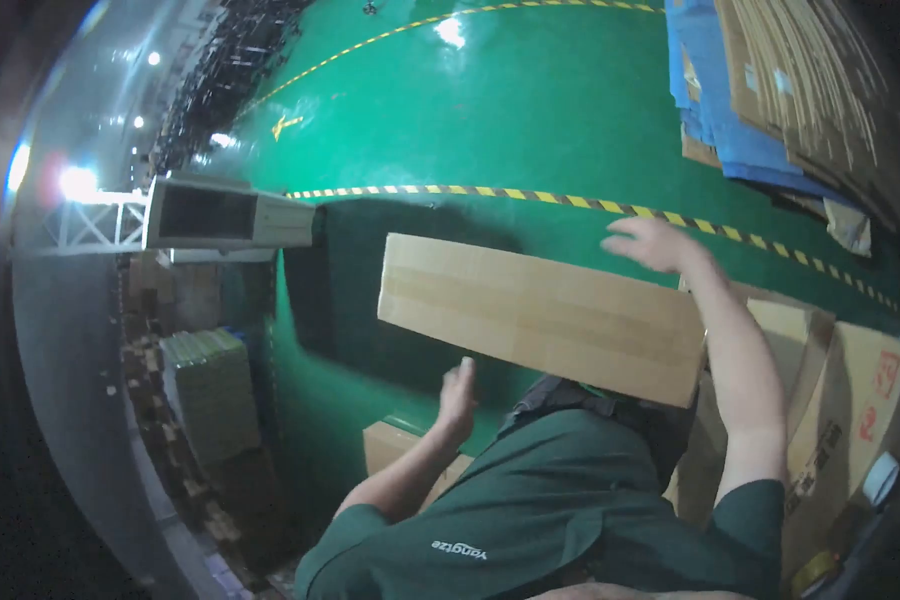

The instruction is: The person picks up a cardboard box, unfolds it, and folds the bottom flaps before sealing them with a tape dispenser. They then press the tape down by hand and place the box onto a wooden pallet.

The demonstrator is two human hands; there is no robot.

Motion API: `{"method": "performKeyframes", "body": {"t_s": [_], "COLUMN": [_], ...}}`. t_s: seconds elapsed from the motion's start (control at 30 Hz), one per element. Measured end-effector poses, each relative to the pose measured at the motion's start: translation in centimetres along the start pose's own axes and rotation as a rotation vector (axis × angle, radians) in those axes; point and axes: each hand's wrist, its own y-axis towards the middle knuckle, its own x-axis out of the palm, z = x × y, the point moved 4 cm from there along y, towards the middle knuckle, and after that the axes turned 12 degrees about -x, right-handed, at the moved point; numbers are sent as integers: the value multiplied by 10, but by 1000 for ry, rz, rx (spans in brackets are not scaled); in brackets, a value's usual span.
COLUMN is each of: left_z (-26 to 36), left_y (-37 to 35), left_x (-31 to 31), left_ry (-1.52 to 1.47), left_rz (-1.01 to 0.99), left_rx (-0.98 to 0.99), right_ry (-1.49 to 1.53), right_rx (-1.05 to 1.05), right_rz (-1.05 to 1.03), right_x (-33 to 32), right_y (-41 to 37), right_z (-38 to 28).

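A long cardboard carton [540,315] lies before a worker in a green shirt [570,500], the left hand [457,400] open beside its near edge and the right hand [650,243] open, fingers spread, past its far edge. With neither hand gripping it and its support hidden, a bump from the right forearm [735,340] could tip or shift it.

This looks like a warehouse or factory packing area: a green floor [400,110] with yellow-and-black striped tape [530,194] runs beyond the long cardboard box [540,310]; flattened cardboard [800,80] stands past the box's right end, printed cartons [840,400] beside that end.
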Motion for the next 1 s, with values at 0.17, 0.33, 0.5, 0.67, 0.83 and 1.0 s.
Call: {"method": "performKeyframes", "body": {"t_s": [0.17, 0.33, 0.5, 0.67, 0.83, 1.0], "left_z": [23, 145, 254, 324, 338, 321], "left_y": [7, 16, 50, 31, 34, 86], "left_x": [78, 47, 8, 22, 52, 82], "left_ry": [-113, -606, -133, 606, 868, 1016], "left_rz": [-381, -563, -520, -646, -764, -827], "left_rx": [38, 274, 511, 606, 811, 737], "right_ry": [-169, 259, 687, 1290, 1409, 1421], "right_rx": [-156, -73, 111, 292, 281, 280], "right_rz": [-492, -148, 404, 866, 830, 493], "right_x": [66, 26, 38, 90, 139, 168], "right_y": [92, 57, 24, -4, -26, -28], "right_z": [-39, -111, -139, -136, -124, -109]}}
